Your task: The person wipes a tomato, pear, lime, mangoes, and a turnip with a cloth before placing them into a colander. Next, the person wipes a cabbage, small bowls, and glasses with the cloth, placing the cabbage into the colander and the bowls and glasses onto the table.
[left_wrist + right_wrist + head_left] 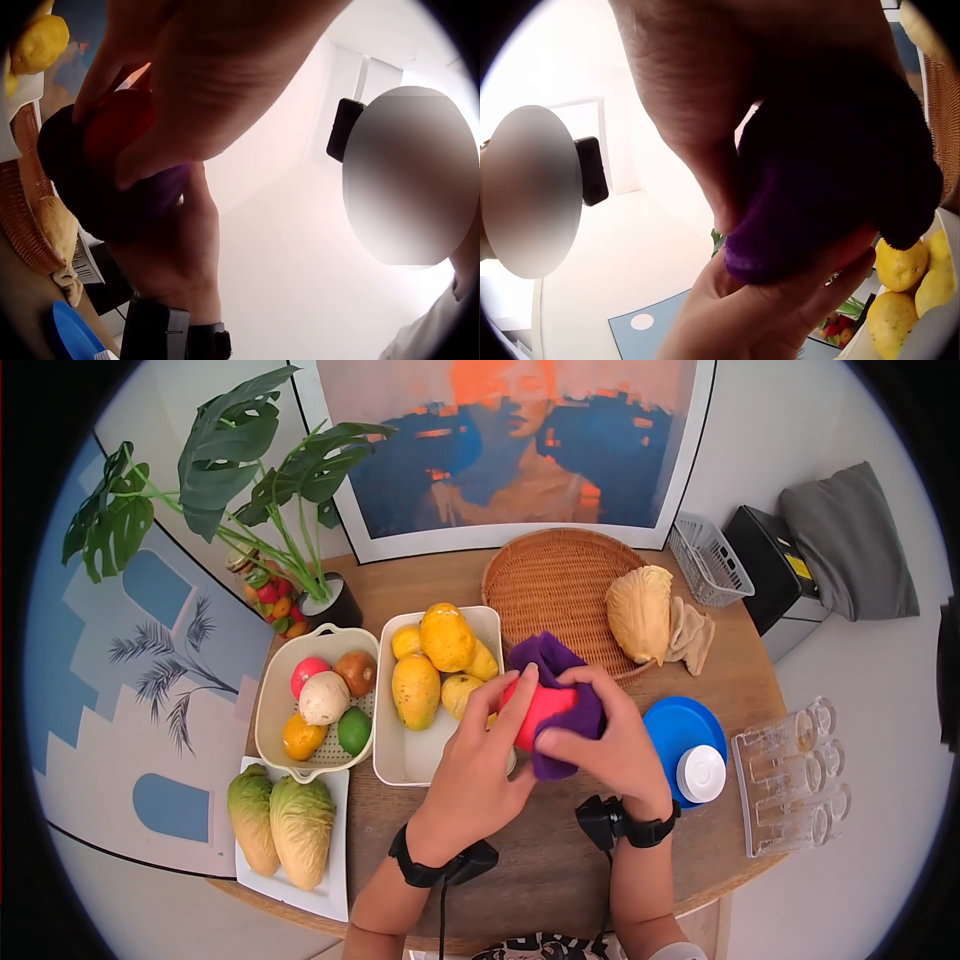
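Left hand: the left hand (475, 780) grips the red thing (545, 708) between its thumb and fingers, on that thing's left.
Right hand: the right hand (625, 750) pinches the purple cloth (587, 712), thumb on the near side, fingers on the far side.
Red thing: between the hands, raised above the tabletop (375, 830), partly wrapped; its long axis is hidden. Neither hand is nearer: the left touches it, the right has cloth in between.
Purple cloth: longest from far to near, beyond and to the right of the red thing.
Near left corner: white plate (320, 900) with two cabbages (303, 830).
Right edge: glass mugs (800, 775) in a rack; farther in, a blue plate (665, 730) bearing a white lid (700, 773).
Left edge, farther back: cream basket (262, 730) of mixed produce; beside it, white tray (390, 760) with mangoes (415, 690).
Far edge: wicker tray (530, 590), pale cabbage (640, 615) on its right side.
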A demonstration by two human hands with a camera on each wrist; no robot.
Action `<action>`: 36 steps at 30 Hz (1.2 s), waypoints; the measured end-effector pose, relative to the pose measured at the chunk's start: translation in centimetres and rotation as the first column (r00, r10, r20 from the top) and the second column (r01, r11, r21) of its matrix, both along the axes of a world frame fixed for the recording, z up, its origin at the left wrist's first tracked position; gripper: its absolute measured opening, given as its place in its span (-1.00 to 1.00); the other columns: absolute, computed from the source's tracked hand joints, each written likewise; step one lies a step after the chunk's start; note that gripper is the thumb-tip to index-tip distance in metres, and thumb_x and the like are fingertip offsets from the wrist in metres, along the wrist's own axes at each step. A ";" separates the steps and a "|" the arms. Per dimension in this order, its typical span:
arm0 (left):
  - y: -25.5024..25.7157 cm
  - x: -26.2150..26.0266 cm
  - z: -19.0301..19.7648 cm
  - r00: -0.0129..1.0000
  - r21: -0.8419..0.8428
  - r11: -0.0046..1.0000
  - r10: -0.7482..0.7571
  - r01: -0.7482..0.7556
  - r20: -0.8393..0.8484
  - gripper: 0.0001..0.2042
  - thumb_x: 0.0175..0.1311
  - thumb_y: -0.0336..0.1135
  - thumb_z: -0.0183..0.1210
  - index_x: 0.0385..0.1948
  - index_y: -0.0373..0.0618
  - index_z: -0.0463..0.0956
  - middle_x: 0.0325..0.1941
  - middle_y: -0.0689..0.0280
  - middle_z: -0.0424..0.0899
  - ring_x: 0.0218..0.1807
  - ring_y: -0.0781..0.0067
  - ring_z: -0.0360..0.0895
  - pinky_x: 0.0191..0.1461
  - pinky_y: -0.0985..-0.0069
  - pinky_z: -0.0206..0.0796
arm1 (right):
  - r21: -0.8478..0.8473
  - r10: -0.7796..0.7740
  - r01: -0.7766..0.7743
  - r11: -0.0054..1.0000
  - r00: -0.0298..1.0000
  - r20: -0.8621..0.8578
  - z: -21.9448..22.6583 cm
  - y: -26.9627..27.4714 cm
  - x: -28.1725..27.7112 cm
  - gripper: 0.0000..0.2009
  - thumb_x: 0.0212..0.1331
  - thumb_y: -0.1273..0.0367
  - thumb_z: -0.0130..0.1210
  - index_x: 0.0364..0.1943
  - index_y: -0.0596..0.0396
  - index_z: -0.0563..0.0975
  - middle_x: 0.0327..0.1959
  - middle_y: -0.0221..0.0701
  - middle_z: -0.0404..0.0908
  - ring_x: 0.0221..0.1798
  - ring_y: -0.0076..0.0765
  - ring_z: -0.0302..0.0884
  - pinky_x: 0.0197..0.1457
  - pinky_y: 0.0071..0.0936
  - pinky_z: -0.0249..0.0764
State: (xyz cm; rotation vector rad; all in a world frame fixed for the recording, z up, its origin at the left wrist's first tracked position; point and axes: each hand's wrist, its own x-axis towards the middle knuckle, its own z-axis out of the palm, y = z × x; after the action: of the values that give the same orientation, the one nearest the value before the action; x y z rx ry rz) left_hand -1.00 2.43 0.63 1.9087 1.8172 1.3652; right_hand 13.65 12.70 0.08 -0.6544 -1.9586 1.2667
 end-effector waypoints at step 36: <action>-0.3 -0.9 -0.3 0.844 -0.005 0.945 -0.289 0.326 0.451 -0.04 -0.09 -0.56 0.46 0.42 -0.13 0.03 0.42 0.12 0.19 0.44 0.23 0.22 0.45 0.24 0.19 | -0.374 -0.077 -0.070 0.925 0.928 -0.364 1.0 -0.3 0.0 -0.75 0.14 0.42 0.31 -0.15 0.22 0.55 -0.18 -0.50 0.52 -0.12 -0.65 0.42 -0.05 -0.60 0.39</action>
State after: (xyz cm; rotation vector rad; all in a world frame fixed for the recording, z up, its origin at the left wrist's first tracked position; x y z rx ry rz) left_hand -1.92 2.13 0.37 1.5870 1.2642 1.4374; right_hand 13.70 12.36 1.03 -0.5486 -1.4102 1.6570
